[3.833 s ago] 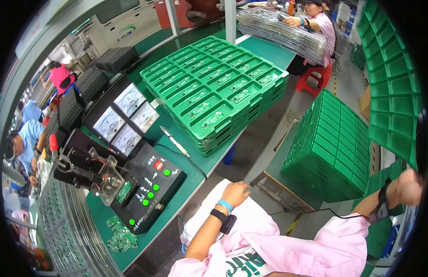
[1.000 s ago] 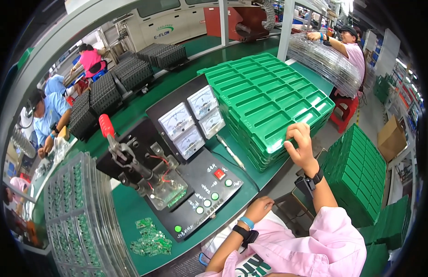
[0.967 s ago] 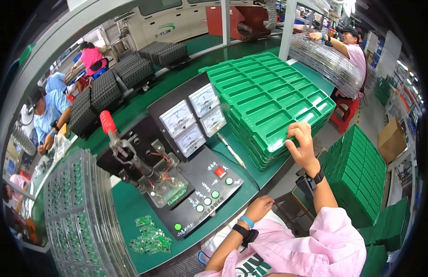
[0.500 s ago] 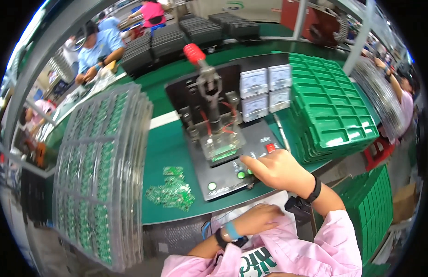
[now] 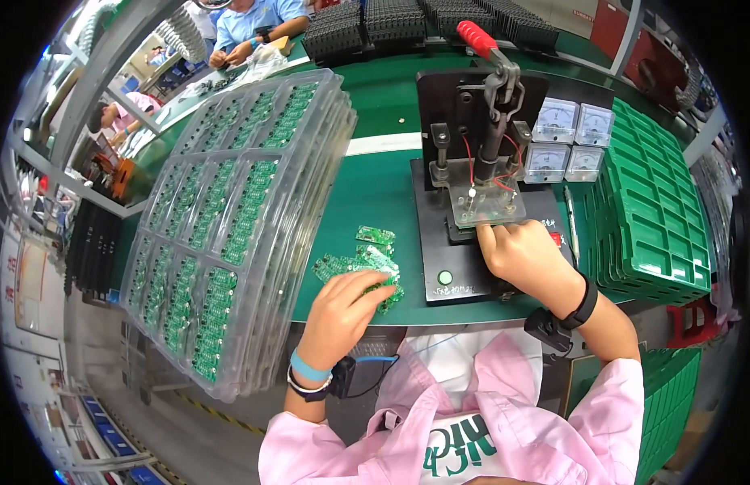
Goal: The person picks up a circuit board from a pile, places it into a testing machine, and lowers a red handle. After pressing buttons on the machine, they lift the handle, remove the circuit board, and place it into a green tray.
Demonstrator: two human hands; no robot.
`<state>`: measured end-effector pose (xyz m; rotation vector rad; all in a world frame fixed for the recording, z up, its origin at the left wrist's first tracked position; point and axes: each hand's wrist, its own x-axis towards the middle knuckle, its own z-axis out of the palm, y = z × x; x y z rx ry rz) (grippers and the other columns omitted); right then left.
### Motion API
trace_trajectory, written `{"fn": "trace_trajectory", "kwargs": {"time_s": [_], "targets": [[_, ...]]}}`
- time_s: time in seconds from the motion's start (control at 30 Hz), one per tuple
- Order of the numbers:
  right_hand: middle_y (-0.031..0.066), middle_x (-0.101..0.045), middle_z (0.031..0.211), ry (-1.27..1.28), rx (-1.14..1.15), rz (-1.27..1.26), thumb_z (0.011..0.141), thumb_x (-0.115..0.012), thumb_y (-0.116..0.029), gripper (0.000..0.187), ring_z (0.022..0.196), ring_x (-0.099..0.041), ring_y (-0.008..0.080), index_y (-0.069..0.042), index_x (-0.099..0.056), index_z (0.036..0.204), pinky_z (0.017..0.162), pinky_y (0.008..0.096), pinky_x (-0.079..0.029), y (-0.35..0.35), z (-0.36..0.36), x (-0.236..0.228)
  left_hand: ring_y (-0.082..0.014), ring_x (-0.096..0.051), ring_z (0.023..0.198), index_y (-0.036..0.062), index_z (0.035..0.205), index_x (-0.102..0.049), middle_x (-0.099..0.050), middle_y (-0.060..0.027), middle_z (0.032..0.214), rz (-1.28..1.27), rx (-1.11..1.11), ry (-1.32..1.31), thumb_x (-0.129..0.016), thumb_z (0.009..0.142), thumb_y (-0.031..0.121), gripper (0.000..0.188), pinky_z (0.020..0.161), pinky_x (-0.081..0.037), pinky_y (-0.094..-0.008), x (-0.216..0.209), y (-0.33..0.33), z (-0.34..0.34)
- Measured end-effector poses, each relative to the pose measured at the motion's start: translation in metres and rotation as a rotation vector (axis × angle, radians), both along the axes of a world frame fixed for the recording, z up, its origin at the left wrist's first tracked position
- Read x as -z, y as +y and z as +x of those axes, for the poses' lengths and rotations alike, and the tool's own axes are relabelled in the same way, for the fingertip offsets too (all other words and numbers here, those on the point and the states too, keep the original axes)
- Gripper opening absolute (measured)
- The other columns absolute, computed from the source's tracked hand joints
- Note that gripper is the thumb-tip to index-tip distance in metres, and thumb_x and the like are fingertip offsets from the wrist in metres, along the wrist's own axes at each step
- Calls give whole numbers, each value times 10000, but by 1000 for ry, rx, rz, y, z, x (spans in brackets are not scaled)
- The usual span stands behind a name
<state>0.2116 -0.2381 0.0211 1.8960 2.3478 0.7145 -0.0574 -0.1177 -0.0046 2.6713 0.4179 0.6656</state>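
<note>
My left hand [image 5: 342,311] reaches over a loose pile of small green circuit boards [image 5: 349,263]. Its fingers are stretched out and slightly apart, the tips touching the near side of the pile. At the front of a black test jig [image 5: 439,267], my right hand [image 5: 520,255] has curled fingers, and a fingertip meets the front edge of the jig's clear plate [image 5: 492,200]. Whatever those fingers pinch is hidden behind the hand. A red-handled toggle clamp [image 5: 477,39] stands upright above the plate, with red wires running down to it.
Stacked clear trays [image 5: 253,206] of circuit boards lean at the left. Panel meters [image 5: 557,137] stand behind the jig, and a pen-like tool [image 5: 571,222] lies beside it. Green trays [image 5: 662,202] are stacked at the right. Across the bench sits a co-worker in blue [image 5: 257,24].
My left hand has gone from near my body up to the board pile. My right hand has moved from the jig's front buttons to the clear plate's front edge. The view has shifted.
</note>
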Motion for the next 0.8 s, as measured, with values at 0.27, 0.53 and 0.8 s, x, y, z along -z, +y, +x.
{"fn": "trace_trajectory", "kwargs": {"time_s": [0.27, 0.53, 0.8], "targets": [[97, -614, 742, 373, 170, 536, 689, -655, 65, 260, 599, -581, 251, 9, -649, 943, 536, 339, -463, -93, 44, -9, -300, -593, 1164, 45, 1020, -675, -635, -91, 1208, 196, 13, 129, -649, 832, 39, 190, 978, -466, -446, 10, 13, 0], [144, -612, 1135, 449, 641, 715, 919, -535, 0, 176, 1005, -601, 260, 22, -659, 1041, 827, 340, -474, -203, 107, 30, -300, -684, 969, -9, 1025, -661, -680, -152, 1059, 236, 236, -269, -627, 784, 38, 248, 792, -561, -354, -18, -7, 82], [158, -597, 1213, 491, 596, 794, 927, -523, -26, 174, 1102, -577, 304, 21, -676, 995, 913, 383, -457, -182, 81, 24, -300, -607, 1150, 12, 1195, -615, -650, -147, 1168, 399, 73, -5, -613, 826, 108, 382, 966, -478, -429, 2, -33, 126]]}}
